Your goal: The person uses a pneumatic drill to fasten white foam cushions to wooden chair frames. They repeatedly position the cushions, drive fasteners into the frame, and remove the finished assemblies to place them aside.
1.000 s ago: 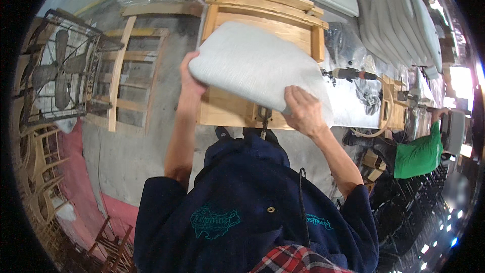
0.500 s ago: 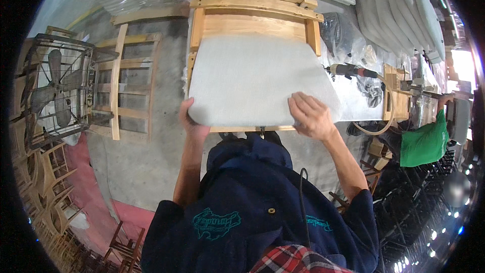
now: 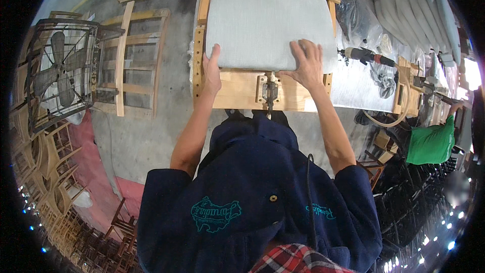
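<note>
A pale grey upholstered seat pad (image 3: 268,25) lies flat inside a wooden jig (image 3: 232,90), up against the jig's far rails. My left hand (image 3: 212,73) rests at the pad's near left corner, its thumb and fingers stretched forward along the side. On the pad's near right part lies my right hand (image 3: 307,65), fingers spread over the fabric and thumb reaching along the near edge. Between my hands, a metal toggle clamp (image 3: 270,92) is mounted on the bare wood at the jig's front.
Right of the jig lies a power driver (image 3: 369,56) with a hose (image 3: 401,114), beside crumpled plastic (image 3: 384,80). Stacked grey pads (image 3: 414,15) stand behind it. A caged fan (image 3: 63,71) and a wooden pallet (image 3: 134,65) are to the left. A person in green (image 3: 432,141) works at far right.
The seat pad has slid away from me into the jig, uncovering the front wood and the clamp. Both hands have moved forward with it, and the right fingers have spread out.
</note>
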Demonstrator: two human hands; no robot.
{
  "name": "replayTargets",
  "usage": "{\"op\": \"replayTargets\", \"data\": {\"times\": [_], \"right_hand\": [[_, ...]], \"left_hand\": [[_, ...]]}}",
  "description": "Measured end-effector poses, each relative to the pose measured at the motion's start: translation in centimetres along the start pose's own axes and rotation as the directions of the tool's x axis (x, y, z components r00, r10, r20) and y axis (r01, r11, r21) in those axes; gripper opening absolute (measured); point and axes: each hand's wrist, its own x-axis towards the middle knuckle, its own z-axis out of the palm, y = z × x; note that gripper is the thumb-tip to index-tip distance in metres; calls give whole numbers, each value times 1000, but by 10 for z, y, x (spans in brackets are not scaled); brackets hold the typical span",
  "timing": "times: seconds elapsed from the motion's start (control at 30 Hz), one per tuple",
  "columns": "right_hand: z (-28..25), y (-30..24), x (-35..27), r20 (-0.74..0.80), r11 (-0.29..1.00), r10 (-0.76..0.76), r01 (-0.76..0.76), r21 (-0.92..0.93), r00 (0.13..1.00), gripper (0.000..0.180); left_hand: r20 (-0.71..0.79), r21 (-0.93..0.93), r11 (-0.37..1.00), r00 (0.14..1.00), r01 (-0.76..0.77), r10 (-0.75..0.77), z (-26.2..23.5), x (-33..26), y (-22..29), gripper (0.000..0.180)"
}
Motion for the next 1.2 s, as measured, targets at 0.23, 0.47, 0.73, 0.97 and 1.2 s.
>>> {"op": "replayTargets", "data": {"times": [0.23,0.47,0.73,0.97,1.2], "right_hand": [[51,-16,-103,-131,548,804,-638,541,579,82],[74,-15,-78,451,-326,677,-312,892,582,67],[99,12,-93,306,-93,669,-332,939,678,31],[81,-8,-83,168,164,760,-437,884,627,50],[46,18,-81,281,-236,945,-248,940,165,94]], "left_hand": [[279,218,970,959,-108,44,18,-45,-21,86],[344,574,803,937,-161,-57,9,-21,-44,102],[334,616,712,930,-336,149,15,-15,-49,106],[235,663,732,972,-154,-8,16,-30,-37,93],[-121,136,953,950,-272,288,20,-48,-1,100]]}}
